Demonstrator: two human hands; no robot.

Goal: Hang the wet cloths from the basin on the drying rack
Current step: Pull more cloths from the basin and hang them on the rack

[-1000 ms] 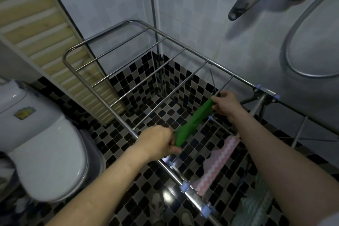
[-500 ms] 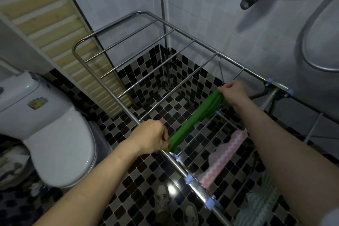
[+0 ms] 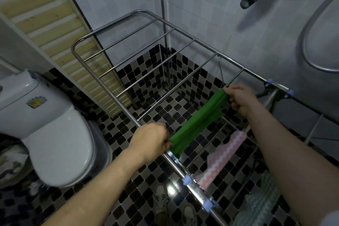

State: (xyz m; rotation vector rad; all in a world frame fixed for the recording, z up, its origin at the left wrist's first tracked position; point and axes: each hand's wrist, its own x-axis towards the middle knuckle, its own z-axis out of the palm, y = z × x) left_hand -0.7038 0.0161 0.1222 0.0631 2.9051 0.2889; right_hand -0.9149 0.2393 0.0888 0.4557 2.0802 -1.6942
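Green cloth [image 3: 199, 124] is stretched across the rack [image 3: 102, 86] on one rail. Left hand [image 3: 151, 141] grips its end at the rack's near edge; right hand [image 3: 239, 98] pinches its far-edge end.

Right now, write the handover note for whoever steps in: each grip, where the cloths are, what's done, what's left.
Hands: left grip pinches the near end of the green cloth; right grip pinches its far end.
Cloth: stretched between them over the drying rack; whether it rests on a rail I cannot tell.
Done: pink-and-white cloth and pale green cloth already hang on the rack, nearer the person.
Left: settle the green cloth on a rail and let go. The basin is out of view, so check it for more.
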